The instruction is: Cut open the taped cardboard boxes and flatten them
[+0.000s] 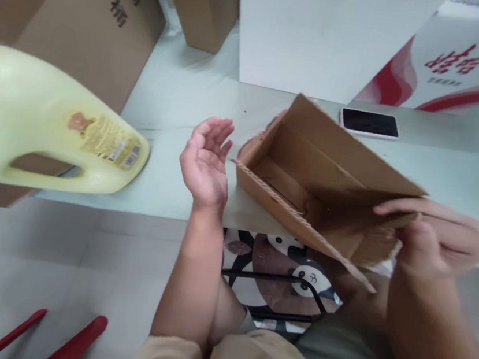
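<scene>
An open-topped cardboard box [346, 163] with rough cut edges sits tilted at the table's front edge, its inside facing up toward me. My right hand [442, 236] grips its right end wall, with the thumb on one side and fingers on the other; it is slightly blurred. Left of the box, my left hand [209, 161] is held palm up with fingers apart and a little curled. Nothing lies in it, and a small gap parts it from the box's left corner. The box's inside bottom is in shadow.
A yellow jug [112, 146] with a handle stands at left, before a large carton [88, 21]. Behind are a small brown box [215, 19], a white box [309, 36], a red-and-white carton [467, 67] and a phone [371, 123]. A panda-patterned folding seat [272, 265] is below the table.
</scene>
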### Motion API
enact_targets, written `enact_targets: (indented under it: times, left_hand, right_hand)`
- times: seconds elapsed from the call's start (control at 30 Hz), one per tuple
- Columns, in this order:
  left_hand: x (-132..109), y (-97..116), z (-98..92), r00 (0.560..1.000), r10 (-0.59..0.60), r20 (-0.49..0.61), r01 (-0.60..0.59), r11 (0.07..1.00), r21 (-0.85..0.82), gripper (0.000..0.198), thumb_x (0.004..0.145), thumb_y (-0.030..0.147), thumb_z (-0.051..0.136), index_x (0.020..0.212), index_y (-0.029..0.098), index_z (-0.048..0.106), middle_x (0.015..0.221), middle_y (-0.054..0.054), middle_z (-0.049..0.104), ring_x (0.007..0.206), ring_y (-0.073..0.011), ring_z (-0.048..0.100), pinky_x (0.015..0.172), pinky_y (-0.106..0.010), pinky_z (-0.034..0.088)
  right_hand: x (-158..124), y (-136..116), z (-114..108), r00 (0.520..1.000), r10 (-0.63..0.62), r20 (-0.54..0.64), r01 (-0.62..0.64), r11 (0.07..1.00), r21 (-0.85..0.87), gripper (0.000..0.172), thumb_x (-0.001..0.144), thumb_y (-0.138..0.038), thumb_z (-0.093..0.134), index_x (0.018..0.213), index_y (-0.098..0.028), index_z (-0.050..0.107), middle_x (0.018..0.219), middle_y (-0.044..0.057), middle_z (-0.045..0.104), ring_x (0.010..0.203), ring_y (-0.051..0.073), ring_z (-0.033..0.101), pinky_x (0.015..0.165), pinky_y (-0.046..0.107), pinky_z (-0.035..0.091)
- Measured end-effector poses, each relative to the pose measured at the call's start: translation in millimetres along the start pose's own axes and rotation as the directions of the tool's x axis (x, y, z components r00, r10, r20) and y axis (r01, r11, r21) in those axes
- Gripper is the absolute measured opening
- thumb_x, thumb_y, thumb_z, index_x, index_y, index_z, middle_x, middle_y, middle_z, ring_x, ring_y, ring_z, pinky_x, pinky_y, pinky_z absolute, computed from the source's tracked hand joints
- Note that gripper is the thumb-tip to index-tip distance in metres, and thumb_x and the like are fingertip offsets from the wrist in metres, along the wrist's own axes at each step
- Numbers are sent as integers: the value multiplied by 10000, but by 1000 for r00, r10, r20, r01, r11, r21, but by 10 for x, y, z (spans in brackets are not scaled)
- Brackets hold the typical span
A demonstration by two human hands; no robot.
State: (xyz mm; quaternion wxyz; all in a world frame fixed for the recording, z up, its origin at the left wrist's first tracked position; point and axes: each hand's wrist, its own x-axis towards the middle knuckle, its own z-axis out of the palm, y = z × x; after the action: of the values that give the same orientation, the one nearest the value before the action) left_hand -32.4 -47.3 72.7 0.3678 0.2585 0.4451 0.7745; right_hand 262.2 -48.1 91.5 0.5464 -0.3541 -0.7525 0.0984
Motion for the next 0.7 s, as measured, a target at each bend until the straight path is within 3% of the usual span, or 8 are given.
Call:
enact_targets:
  times: [0.1,0.17,0.27,0.37,0.47,0.53,0.6,0.7]
  left_hand:
    - [-151,-103,241,995,38,94,-45,997,68,581,968,683,332,976,251,721,1157,-70,749,1270,-287,661,1090,-400,508]
    - [-223,-163,358,990,83,113,-96,990,108,646,954,738,339,913,239,747,1101,-85,750,1225,-296,686,1109,-421,514]
    - [-279,-253,457,970,144,194,-169,979,118,622,932,744,433,866,232,780,1047,-100,755,1183,-290,703,1170,-432,485]
    - [-306,-351,486,965,153,211,-194,963,188,556,893,755,540,846,255,777,1010,-86,757,1223,-284,693,1209,-423,457]
    - [-328,-439,473,947,203,250,-254,949,189,445,940,666,593,893,268,786,1008,-48,763,1217,-252,691,1230,-422,440]
    - [-342,-477,456,919,239,314,-296,944,145,335,1022,504,570,951,264,793,1018,-13,771,1183,-215,686,1246,-413,418]
    - [-358,-488,446,915,224,337,-286,947,146,265,1061,363,551,991,248,779,1050,12,772,1174,-201,677,1212,-402,440]
    - [-389,-447,474,944,165,285,-221,959,179,143,1038,256,612,1088,197,732,1148,-10,751,1243,-223,671,1182,-400,464]
  right_hand:
    - [-169,141,-13,990,-141,11,141,990,5,413,893,-292,666,552,-239,439,508,44,576,803,321,803,393,315,415]
    - [-266,244,6,998,-67,-6,67,998,-11,278,864,-296,704,693,-254,488,910,85,751,1022,330,779,509,369,509]
    - [-432,372,12,992,124,-35,-122,991,61,247,867,-454,725,1002,-330,559,1339,80,662,816,224,706,527,363,516]
    - [-557,426,-11,989,139,-54,-142,989,-44,373,914,-646,602,1176,-381,603,1308,83,564,721,180,598,567,388,539]
    - [-597,417,-26,988,132,-78,-147,962,-230,459,988,-669,402,1050,-339,716,1268,108,466,1044,299,627,816,509,588]
    - [-594,402,-13,977,185,-103,-201,963,-179,418,1006,-622,391,1109,-366,706,1356,100,446,1237,351,580,945,546,570]
    - [-591,392,17,962,256,-93,-255,967,16,398,994,-595,461,1362,-474,551,1415,76,477,1267,341,597,989,546,570]
    - [-614,393,56,937,350,4,-344,920,189,654,983,-610,470,1557,-556,160,1306,58,601,1133,302,685,948,524,603]
